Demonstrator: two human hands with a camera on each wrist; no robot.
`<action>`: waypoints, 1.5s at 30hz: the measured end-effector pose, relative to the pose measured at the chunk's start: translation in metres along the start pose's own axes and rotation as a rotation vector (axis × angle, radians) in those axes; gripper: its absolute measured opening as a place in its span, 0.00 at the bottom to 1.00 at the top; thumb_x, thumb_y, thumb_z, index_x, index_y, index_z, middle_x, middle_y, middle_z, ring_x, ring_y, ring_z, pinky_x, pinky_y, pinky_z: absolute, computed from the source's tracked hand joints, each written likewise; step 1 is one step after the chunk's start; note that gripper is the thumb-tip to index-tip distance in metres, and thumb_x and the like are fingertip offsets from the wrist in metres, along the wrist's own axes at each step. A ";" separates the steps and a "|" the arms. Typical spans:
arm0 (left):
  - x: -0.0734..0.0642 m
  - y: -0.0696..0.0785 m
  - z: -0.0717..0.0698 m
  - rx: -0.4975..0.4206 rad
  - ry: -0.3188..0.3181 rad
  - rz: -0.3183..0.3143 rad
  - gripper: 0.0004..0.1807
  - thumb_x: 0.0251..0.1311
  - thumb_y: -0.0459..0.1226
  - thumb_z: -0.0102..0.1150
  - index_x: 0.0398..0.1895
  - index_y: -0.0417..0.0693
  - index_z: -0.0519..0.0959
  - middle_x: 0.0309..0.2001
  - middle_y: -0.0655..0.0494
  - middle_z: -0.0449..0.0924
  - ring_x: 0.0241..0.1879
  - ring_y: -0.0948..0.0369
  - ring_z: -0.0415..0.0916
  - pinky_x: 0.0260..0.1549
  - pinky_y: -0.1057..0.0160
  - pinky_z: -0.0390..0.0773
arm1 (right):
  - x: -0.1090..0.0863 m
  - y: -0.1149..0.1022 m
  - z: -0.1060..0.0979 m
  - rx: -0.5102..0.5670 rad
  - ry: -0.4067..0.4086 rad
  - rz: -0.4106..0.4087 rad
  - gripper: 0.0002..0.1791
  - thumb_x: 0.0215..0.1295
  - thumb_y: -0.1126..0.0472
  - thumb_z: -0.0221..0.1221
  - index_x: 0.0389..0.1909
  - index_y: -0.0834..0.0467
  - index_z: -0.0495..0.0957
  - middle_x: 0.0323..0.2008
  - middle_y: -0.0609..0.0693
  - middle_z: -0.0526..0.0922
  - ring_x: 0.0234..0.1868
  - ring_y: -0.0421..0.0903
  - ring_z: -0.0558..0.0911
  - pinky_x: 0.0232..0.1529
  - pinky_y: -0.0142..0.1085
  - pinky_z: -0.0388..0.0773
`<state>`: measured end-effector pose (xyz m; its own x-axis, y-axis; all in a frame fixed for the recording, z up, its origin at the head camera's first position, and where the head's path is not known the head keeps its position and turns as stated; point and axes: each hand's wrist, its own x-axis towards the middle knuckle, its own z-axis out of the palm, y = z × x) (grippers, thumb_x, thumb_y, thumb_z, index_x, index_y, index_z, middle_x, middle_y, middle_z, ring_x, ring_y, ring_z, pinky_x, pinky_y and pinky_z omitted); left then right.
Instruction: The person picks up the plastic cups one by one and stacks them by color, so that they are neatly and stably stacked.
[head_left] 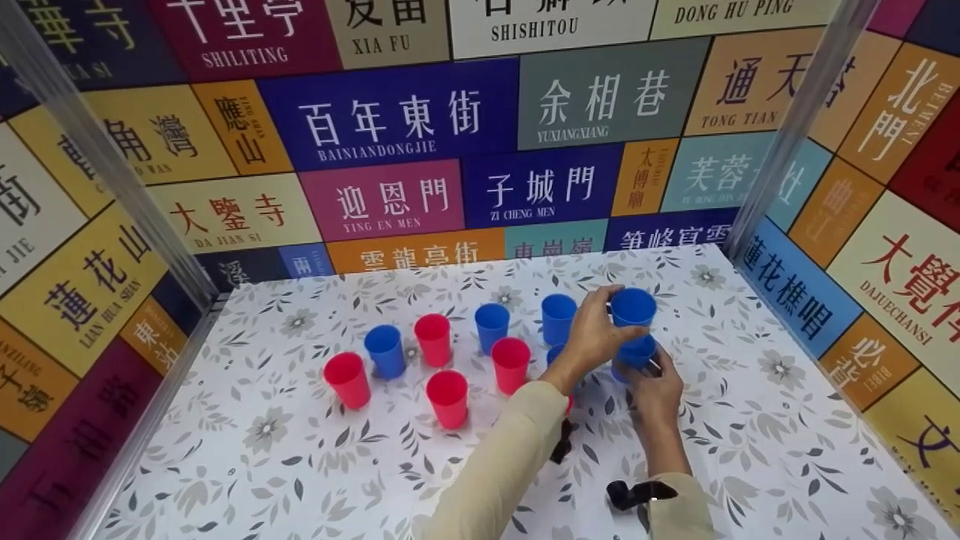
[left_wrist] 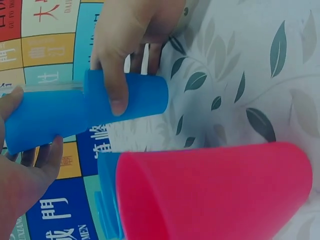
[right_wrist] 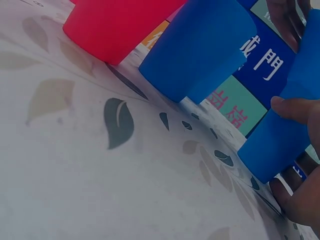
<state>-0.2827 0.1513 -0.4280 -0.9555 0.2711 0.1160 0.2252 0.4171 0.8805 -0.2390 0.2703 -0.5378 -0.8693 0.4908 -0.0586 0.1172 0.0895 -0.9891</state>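
Note:
My left hand (head_left: 592,334) grips an upper blue cup (head_left: 634,307), thumb at its side. Below it, my right hand (head_left: 660,390) holds a second blue cup (head_left: 634,354) low over the table. In the left wrist view, the base of the upper cup (left_wrist: 47,117) meets the mouth of the lower cup (left_wrist: 145,95), the two in one line. The right wrist view has the lower cup (right_wrist: 275,142) tilted, its base close to the tabletop, with my right thumb across its side. Left of my hands stand a blue cup (head_left: 559,319) and a red cup (head_left: 511,365).
Further left on the flower-patterned table (head_left: 315,480) stand several upright cups, among them a blue cup (head_left: 385,351), another blue cup (head_left: 492,328) and a red cup (head_left: 347,379). My left forearm partly covers more cups. Panels with printed signs (head_left: 390,112) enclose the table.

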 end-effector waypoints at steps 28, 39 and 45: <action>-0.010 -0.009 0.006 0.027 -0.101 -0.062 0.38 0.56 0.41 0.73 0.71 0.56 0.68 0.64 0.55 0.76 0.64 0.56 0.73 0.64 0.61 0.74 | -0.001 0.001 0.000 -0.027 0.014 -0.032 0.41 0.62 0.62 0.67 0.75 0.58 0.61 0.70 0.66 0.69 0.71 0.63 0.69 0.72 0.51 0.67; -0.019 -0.003 -0.005 0.026 -0.094 -0.026 0.38 0.55 0.42 0.74 0.70 0.57 0.69 0.63 0.56 0.77 0.64 0.55 0.73 0.64 0.61 0.74 | -0.001 0.000 0.001 0.037 -0.004 0.015 0.46 0.59 0.58 0.70 0.77 0.53 0.59 0.73 0.60 0.66 0.72 0.58 0.69 0.71 0.47 0.68; -0.027 0.000 -0.021 0.003 -0.099 0.013 0.37 0.55 0.42 0.74 0.69 0.57 0.70 0.63 0.56 0.78 0.63 0.59 0.74 0.62 0.63 0.75 | -0.001 -0.001 0.003 0.034 -0.002 0.010 0.49 0.57 0.55 0.72 0.77 0.54 0.58 0.74 0.60 0.66 0.72 0.57 0.69 0.71 0.46 0.68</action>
<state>-0.2610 0.1257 -0.4214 -0.9290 0.3610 0.0810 0.2379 0.4152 0.8781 -0.2399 0.2675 -0.5369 -0.8690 0.4900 -0.0689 0.1097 0.0552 -0.9924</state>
